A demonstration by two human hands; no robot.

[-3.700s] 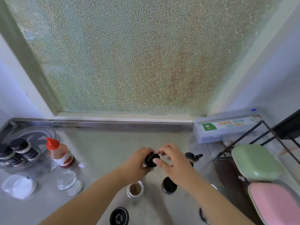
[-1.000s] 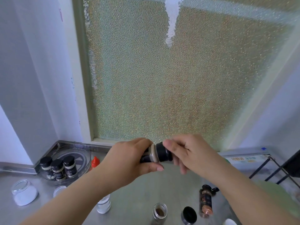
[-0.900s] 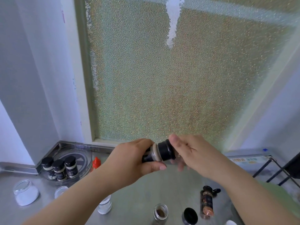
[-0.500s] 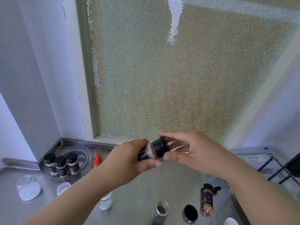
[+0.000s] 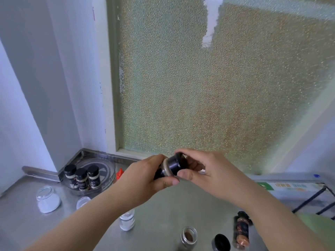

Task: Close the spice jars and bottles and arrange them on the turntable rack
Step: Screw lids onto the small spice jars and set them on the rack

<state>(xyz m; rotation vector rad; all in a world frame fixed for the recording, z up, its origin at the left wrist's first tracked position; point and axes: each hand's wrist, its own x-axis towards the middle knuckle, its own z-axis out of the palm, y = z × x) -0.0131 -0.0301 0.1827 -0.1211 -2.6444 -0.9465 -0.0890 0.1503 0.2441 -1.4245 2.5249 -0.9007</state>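
I hold a small spice jar [image 5: 165,171] tilted on its side in front of me, above the counter. My left hand [image 5: 145,175] grips the jar's body. The fingers of my right hand [image 5: 204,171] wrap its black cap [image 5: 175,163]. The clear turntable rack [image 5: 107,171] sits in the far left corner with three black-capped jars [image 5: 81,176] on it. An open jar of brown spice [image 5: 188,237], a loose black cap [image 5: 221,242] and a dark spice bottle [image 5: 242,230] stand on the counter below my hands.
A red-tipped sauce bottle [image 5: 120,173] stands beside the rack. Open glass jars of white powder [image 5: 47,199] [image 5: 127,221] and a clear lid [image 5: 82,201] sit on the left of the steel counter [image 5: 21,223]. A boxed roll [image 5: 290,187] and a black wire rack [image 5: 315,198] are at the right.
My right hand has shifted its grip around the black cap while the left keeps hold of the jar. The view has tilted slightly since a second ago.
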